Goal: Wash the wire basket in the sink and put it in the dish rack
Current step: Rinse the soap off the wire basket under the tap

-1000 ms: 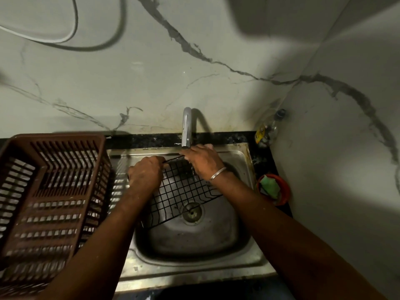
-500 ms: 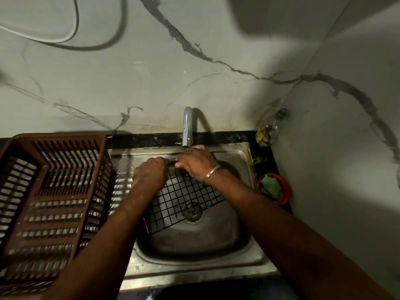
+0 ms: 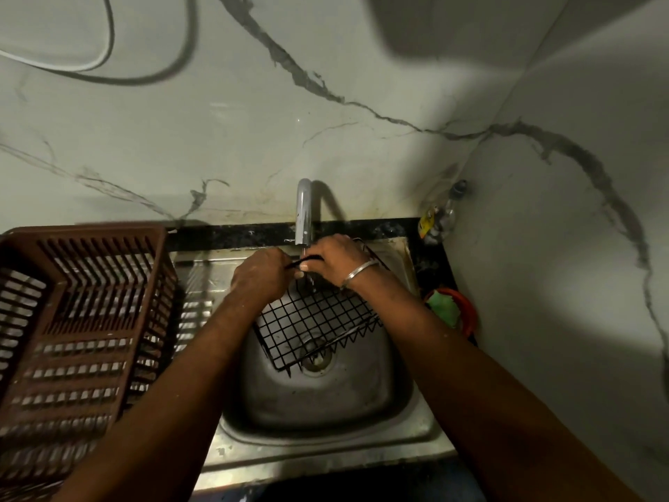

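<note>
Over the sink (image 3: 325, 403), the wire basket (image 3: 318, 324) tilts under the running tap (image 3: 304, 211), left hand (image 3: 259, 275) and right hand (image 3: 336, 257) both gripping its upper rim. Rinsing looks like the step here; next it needs lifting left into the dish rack (image 3: 83, 320).

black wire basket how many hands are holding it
2. The left hand grips the upper rim of the black wire basket, below the grey metal tap; the right hand grips the same rim right beside it, over the steel sink.
</note>
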The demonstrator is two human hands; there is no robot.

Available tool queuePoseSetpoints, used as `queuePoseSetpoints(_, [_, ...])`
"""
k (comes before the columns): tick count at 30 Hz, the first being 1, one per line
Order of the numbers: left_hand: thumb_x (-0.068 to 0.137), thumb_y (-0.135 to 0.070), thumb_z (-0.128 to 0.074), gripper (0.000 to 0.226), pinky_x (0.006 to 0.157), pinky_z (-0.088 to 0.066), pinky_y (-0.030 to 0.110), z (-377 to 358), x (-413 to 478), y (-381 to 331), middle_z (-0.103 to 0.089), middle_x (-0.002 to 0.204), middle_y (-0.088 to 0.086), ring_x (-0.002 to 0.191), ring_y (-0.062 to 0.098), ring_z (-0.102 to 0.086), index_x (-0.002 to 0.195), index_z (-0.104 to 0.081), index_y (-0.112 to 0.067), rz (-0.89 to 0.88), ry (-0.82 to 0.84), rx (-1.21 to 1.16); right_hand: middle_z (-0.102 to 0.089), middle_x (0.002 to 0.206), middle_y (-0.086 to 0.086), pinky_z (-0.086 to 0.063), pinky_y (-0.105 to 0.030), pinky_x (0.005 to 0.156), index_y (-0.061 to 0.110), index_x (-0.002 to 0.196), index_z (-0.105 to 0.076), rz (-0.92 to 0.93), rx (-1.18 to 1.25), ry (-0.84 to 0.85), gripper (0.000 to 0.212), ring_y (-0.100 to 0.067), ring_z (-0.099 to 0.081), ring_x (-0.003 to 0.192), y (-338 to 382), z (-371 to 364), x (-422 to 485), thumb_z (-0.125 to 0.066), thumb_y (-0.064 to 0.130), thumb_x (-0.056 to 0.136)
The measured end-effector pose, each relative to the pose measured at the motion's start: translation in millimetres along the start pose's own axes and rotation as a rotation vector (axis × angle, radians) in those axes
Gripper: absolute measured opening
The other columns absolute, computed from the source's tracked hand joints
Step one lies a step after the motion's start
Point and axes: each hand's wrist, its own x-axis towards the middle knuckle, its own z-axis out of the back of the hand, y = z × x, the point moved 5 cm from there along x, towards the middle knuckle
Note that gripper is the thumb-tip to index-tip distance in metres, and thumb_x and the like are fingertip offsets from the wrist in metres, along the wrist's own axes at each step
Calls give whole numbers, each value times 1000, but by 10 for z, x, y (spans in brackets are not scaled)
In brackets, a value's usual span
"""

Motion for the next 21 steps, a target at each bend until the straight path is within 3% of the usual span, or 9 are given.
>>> queuePoseSetpoints(9, [97, -42, -75, 22, 74, -56, 35, -17, 57, -14, -62, 75, -3, 77, 20, -65, 106, -77, -22, -72, 61, -46, -76, 99, 6, -58, -39, 89, 30, 101, -78, -40, 49, -2, 18, -15, -69, 90, -27, 40, 59, -73, 45, 92])
queuePoseSetpoints(13, [97, -44, -74, 26, 71, -54, 35, -10, 57, 66, -62, 75, -2, 78, 21, -66, 106, -78, -21, -89, 42, -15, -76, 108, 3, -54, -35, 91, 31, 108, -78, -3, -6, 42, 18, -18, -69, 97, 15, 21, 34, -72, 39, 94])
queuePoseSetpoints(17, [97, -51, -71, 28, 72, -54, 36, -39, -25, 193, -65, 83, 0, 83, 22, -65, 105, -77, -25, -69, 17, -23, -76, 98, 10, -55, -40, 94, 34, 101, -78, -48, 25, 26, 12, -15, -68, 92, -90, 76, 25, -74, 40, 91])
queuePoseSetpoints(21, [97, -50, -71, 26, 72, -50, 35, -30, -121, 295, -61, 81, 0, 86, 26, -65, 98, -77, -24, -52, -16, -16, -77, 105, 7, -54, -38, 97, 35, 105, -78, -28, 4, 11, 15, -17, -70, 97, -58, 54, 9, -72, 41, 93])
